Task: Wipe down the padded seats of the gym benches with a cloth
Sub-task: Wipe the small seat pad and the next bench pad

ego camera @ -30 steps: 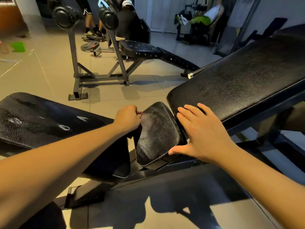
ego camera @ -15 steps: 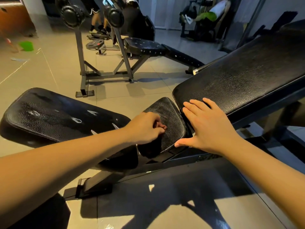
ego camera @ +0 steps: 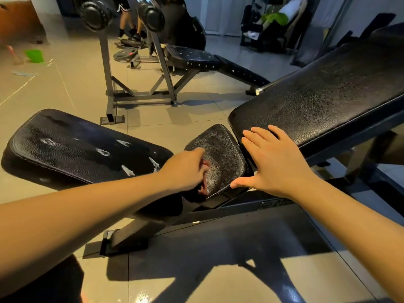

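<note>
A small black padded seat (ego camera: 223, 154) sits between a long tilted backrest pad (ego camera: 317, 101) on the right and another black pad (ego camera: 76, 147) with pale streaks on the left. My left hand (ego camera: 185, 169) is curled into a fist on the seat's left side and grips what looks like a dark cloth (ego camera: 192, 194), mostly hidden beneath it. My right hand (ego camera: 275, 162) lies flat with fingers spread on the lower end of the backrest pad. Its thumb reaches the seat's near right edge.
The bench's dark steel frame (ego camera: 218, 213) runs along the tiled floor below my arms. Behind stands a second bench (ego camera: 192, 57) with a barbell rack and weight plates (ego camera: 96, 14). More plates (ego camera: 126, 54) lie on the floor, and people stand at the back.
My left fist has slid from the seat's far left corner down along its left side toward me. My right hand has stayed on the backrest pad.
</note>
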